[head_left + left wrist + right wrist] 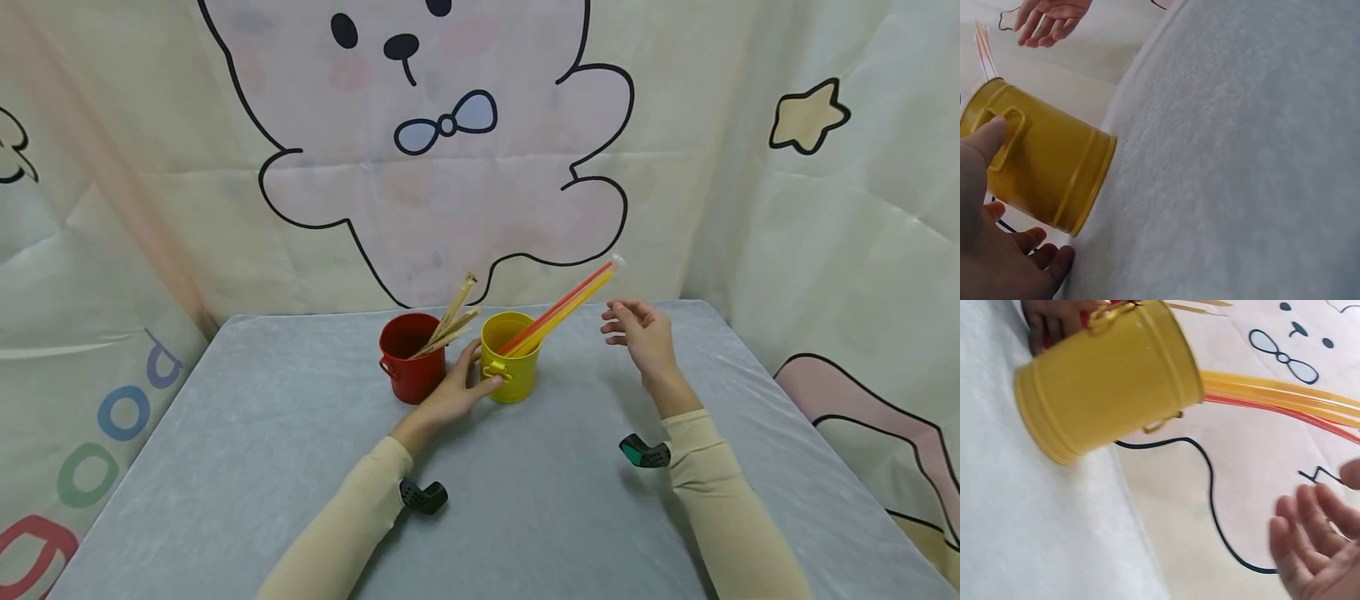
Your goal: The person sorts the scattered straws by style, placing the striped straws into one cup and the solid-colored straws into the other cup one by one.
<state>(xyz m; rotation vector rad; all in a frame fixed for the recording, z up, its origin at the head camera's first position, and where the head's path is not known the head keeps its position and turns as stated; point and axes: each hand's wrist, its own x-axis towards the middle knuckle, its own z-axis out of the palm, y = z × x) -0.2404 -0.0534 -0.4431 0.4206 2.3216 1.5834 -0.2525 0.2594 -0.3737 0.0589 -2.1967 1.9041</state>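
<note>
A small yellow metal pail (pixel 519 385) stands on the table, holding long red and yellow straws (pixel 561 312) that lean right, with clear wrapping at their top. My left hand (pixel 450 398) grips this pail from its left side; in the left wrist view the thumb (pixel 992 137) presses on the pail's handle and the other fingers lie along the far side. To the right of the straws, my right hand (pixel 643 340) is raised with loosely bent fingers and holds nothing. Left of the yellow pail is a red pail (pixel 417 385) with several thin tan sticks (pixel 454 315) in it.
A grey-blue cloth covers the table (pixel 300 467), whose back edge lies just behind the pails. Printed curtains (pixel 487 208) hang behind and at both sides. Each wrist carries a small black camera (pixel 423 497).
</note>
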